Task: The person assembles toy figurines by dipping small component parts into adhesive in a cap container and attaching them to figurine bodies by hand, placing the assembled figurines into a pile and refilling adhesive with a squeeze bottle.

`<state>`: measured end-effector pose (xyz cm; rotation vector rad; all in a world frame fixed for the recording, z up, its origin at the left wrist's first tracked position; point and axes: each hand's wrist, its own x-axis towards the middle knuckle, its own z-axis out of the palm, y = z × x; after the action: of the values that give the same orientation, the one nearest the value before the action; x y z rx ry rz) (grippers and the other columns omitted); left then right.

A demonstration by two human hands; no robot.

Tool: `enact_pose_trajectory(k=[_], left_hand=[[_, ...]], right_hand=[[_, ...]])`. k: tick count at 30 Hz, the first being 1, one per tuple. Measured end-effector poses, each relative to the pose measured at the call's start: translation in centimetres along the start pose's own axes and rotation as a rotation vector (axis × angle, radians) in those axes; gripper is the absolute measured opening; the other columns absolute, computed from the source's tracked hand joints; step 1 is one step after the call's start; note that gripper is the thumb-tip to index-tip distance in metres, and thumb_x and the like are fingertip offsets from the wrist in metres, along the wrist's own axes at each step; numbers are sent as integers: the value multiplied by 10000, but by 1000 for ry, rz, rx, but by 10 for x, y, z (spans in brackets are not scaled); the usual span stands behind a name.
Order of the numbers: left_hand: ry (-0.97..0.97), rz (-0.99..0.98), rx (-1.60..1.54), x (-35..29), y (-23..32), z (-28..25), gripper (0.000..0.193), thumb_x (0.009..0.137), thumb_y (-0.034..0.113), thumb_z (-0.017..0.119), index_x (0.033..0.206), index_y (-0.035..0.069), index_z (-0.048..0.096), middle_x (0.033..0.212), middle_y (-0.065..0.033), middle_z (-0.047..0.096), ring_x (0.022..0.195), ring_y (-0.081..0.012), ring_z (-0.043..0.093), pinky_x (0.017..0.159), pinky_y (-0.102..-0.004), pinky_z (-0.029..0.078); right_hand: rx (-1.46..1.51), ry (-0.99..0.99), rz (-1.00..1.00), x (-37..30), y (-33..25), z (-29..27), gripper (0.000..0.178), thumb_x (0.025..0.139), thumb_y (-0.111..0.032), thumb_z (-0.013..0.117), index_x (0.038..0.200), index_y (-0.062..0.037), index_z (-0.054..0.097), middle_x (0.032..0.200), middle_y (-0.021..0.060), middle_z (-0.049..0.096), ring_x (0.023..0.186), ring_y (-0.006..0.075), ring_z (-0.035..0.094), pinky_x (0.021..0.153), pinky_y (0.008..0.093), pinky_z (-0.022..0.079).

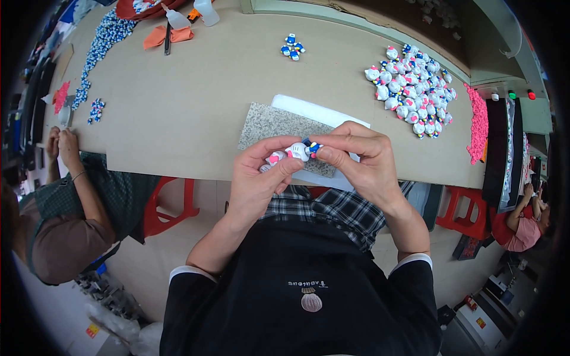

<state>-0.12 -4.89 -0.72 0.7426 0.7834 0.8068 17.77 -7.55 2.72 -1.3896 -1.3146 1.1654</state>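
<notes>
Just above the table's near edge, my left hand is closed around small white toy heads. One white cat-like head sits between thumb and forefinger, and another head with pink parts rests in the palm. My right hand pinches a small blue toy body with yellow and pink bits. That body is right up against the white head; whether the two are joined I cannot tell. Beneath my hands lie a speckled grey stone slab and a white foam-like sheet.
Finished-looking white figures are heaped at right, beside pink pieces. Several blue bodies lie ahead. At left are more blue pieces, an orange cloth and a squeeze bottle. A co-worker's hands are at the left edge.
</notes>
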Motion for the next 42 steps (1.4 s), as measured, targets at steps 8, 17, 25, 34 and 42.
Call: enact_pose_trajectory(k=[8, 17, 25, 34, 42], left_hand=[[13, 113, 40, 2, -8, 6, 211, 759, 4, 680, 959, 3, 611, 758, -20, 598, 560, -17, 476, 453, -150, 363], [52, 153, 352, 27, 34, 7, 228, 765, 16, 677, 982, -26, 622, 876, -53, 640, 750, -79, 582, 690, -198, 468], [114, 250, 1234, 94, 62, -24, 271, 745, 220, 676, 887, -10, 670, 717, -105, 647, 692, -139, 603, 657, -281, 463], [54, -84, 325, 72, 66, -49, 426, 889, 245, 540, 1197, -43, 481, 960, -76, 568, 563, -96, 471, 460, -202, 399], [-170, -94, -348, 26, 50, -47, 350, 946, 189, 429, 1234, -9, 433, 962, -85, 541, 623, -67, 433, 401, -159, 345]], right_hand=[[148, 75, -15, -5, 10, 13, 170, 778, -30, 645, 943, -43, 685, 783, 62, 620, 722, 104, 571, 623, 214, 442], [157, -6, 3, 28, 9, -1, 169, 791, -68, 637, 946, -11, 670, 797, 76, 634, 714, 108, 571, 632, 234, 452], [-670, 187, -350, 130, 40, -4, 227, 760, -135, 642, 966, -43, 653, 784, 119, 604, 684, 255, 591, 633, 334, 464], [-763, 215, -388, 118, 45, -8, 177, 799, -123, 595, 932, -8, 618, 805, 140, 610, 722, 274, 608, 643, 358, 467], [-124, 28, 61, 44, 5, -19, 163, 836, -40, 548, 974, 4, 623, 791, 82, 645, 719, 146, 621, 639, 257, 492]])
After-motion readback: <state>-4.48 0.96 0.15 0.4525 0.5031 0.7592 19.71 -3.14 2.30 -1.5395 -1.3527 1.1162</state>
